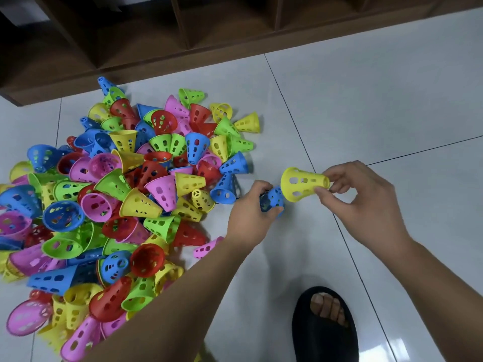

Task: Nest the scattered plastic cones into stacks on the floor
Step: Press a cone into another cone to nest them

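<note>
R hand (366, 205) pinches the yellow cone (300, 184) by its narrow tip, thumb under and fingers (337, 178) on top. The cone is held off the floor (392, 100), long axis approx. left-right, wide mouth facing left. L hand (251, 212) grips the blue cone (274, 198), fingers curled round it, just beside and slightly below the yellow mouth, nearly touching its rim. Blue's tip seems to point right twd that mouth, but L fingers hide too much to be sure. So nesting looks like one short push along a line: blue tip into yellow mouth. Axes need lining up first, as blue sits a bit low. Pile (125, 194) lies well left, nearer L hand, w/ no stack visible yet.
</note>
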A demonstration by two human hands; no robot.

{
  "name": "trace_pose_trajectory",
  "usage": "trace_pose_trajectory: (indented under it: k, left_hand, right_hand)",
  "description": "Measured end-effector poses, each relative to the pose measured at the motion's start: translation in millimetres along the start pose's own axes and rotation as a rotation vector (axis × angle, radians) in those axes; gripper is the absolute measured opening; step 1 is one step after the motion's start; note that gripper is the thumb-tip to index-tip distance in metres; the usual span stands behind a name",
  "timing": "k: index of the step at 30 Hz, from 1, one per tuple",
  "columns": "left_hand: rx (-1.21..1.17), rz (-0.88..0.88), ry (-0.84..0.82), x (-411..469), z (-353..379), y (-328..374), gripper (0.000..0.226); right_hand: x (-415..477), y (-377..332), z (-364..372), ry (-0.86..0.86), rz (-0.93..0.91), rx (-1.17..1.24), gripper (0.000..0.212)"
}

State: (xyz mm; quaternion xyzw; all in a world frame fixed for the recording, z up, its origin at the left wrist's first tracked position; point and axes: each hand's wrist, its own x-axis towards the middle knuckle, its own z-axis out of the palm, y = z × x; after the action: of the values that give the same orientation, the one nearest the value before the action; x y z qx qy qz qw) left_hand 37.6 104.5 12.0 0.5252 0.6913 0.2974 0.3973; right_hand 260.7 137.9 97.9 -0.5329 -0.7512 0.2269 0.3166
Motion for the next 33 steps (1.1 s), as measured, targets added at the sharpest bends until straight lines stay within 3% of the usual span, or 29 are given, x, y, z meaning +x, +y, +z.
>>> trace_pose_trajectory:
  k: [5, 11, 14, 19, 25, 33]
  left_hand:
    - [0.121, 0.02, -0.06, -16, -10, -19, 0.053]
    - [0.343, -0.036, 0.124, -62, -46, -53, 0.046]
    - [0.465, -0.044, 0.203, -85, -72, -68, 0.039]
    - [0.582, -0.159, 0.303, -115, -107, -97, 0.037]
    - [0.661, -0.266, 0.366, -141, -115, -114, 0.032]
    - [0.727, -0.335, 0.276, -152, -106, -118, 0.045]
  right_hand:
    - [1, 1, 27, -0.126, -0.084, -0.031, 0.02]
    - [6, 9, 70, -0.304, -0.066, -0.11, 0.018]
    - [3, 8, 84, -0.287, -0.106, -0.166, 0.021]
    - [-14, -15, 103, -0.2, -0.295, -0.199, 0.021]
    - [-55, -47, 155, -0.394, -0.507, -0.141, 0.018]
    - [-78, -54, 200, -0.749, -0.512, -0.272, 0.057]
